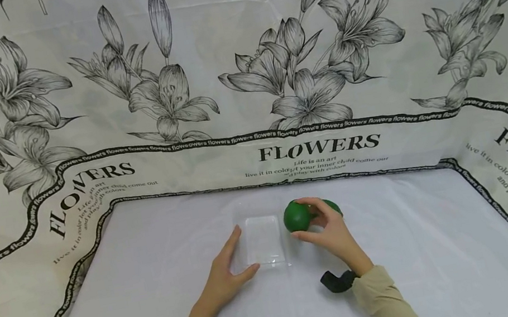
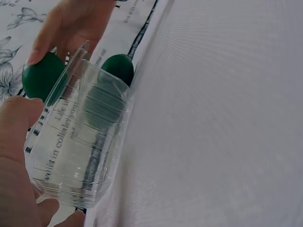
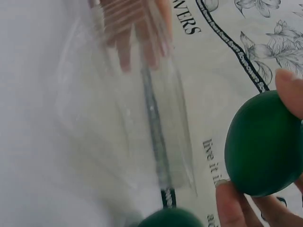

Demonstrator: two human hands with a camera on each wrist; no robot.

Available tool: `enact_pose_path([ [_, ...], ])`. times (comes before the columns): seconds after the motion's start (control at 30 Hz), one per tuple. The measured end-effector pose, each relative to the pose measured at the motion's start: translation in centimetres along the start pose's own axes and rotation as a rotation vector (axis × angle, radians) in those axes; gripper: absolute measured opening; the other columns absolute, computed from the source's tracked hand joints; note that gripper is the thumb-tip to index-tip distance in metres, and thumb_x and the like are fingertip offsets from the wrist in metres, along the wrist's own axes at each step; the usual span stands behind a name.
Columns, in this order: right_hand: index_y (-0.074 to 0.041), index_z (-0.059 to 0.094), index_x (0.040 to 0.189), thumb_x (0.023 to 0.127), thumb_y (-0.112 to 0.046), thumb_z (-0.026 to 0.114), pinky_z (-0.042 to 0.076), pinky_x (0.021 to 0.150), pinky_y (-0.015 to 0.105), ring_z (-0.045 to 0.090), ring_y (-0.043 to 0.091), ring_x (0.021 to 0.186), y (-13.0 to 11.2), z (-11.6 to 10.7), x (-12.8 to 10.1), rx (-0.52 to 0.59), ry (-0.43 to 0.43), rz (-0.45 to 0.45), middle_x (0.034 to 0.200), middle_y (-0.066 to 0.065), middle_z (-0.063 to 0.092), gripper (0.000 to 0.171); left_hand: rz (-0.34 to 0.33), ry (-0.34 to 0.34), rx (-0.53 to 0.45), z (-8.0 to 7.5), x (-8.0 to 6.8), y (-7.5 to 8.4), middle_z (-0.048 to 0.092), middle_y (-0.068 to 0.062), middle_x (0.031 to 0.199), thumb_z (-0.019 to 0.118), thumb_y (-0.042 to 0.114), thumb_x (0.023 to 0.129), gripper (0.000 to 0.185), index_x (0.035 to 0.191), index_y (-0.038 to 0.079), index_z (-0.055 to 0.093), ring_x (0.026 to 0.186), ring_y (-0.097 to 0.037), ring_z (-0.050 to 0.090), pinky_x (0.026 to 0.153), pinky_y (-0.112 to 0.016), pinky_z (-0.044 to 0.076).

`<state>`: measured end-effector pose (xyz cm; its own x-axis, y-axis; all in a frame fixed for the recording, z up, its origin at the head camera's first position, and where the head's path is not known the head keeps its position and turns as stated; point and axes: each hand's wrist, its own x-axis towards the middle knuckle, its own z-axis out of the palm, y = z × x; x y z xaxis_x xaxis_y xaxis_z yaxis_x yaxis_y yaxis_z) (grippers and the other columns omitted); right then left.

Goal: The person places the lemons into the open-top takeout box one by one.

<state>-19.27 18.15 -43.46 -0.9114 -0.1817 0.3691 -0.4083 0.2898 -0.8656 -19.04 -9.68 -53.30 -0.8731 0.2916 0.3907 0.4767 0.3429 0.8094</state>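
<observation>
Soft, even light fills all three views, leaving only faint shadows under the hands on the white counter [image 1: 402,245]. The head view is sharp, with the cloth's printed border bowing near the edges. In the right wrist view the clear plastic box [image 3: 128,109] is blurred, and the green ball [image 3: 262,144] beside it is soft.

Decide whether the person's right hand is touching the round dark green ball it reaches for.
Touching. The right wrist view shows fingertips of the right hand pressed against the round dark green ball above and below; the head view shows fingers wrapped around it.
</observation>
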Motion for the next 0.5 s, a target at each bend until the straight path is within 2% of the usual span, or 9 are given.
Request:
enact_pose_path([
  [0.13,0.001,0.052,0.136,0.074,0.002,0.085,0.056,0.086,0.040,0.059,0.024,0.107,0.6,1.9,1.3,0.067,0.003,0.072,0.131,0.018,0.056,0.070,-0.001,-0.003,0.007,0.0,0.0,0.1,0.031,-0.007,0.159,0.081,0.023,0.083,0.088,0.154,0.004,0.033,0.145,-0.024,0.030,0.117,-0.044,0.025],
  [0.33,-0.006,0.050,0.139,0.078,-0.005,0.084,0.055,0.089,0.033,0.056,0.028,0.115,1.8,5.2,2.9,0.161,0.024,0.175,0.137,0.012,0.053,0.070,0.011,-0.007,0.008,-0.2,0.0,0.3,0.033,-0.011,0.158,0.081,0.023,0.084,0.087,0.153,0.001,0.034,0.145,-0.026,0.030,0.117,-0.045,0.025],
  [0.5,-0.007,0.054,0.136,0.077,-0.011,0.087,0.053,0.091,0.044,0.055,0.033,0.116,1.7,7.2,3.7,0.121,0.061,0.199,0.136,0.011,0.053,0.068,0.052,-0.002,0.011,-0.4,0.0,0.5,0.036,-0.013,0.156,0.082,0.022,0.083,0.086,0.151,-0.002,0.036,0.144,-0.028,0.033,0.117,-0.039,0.026],
])
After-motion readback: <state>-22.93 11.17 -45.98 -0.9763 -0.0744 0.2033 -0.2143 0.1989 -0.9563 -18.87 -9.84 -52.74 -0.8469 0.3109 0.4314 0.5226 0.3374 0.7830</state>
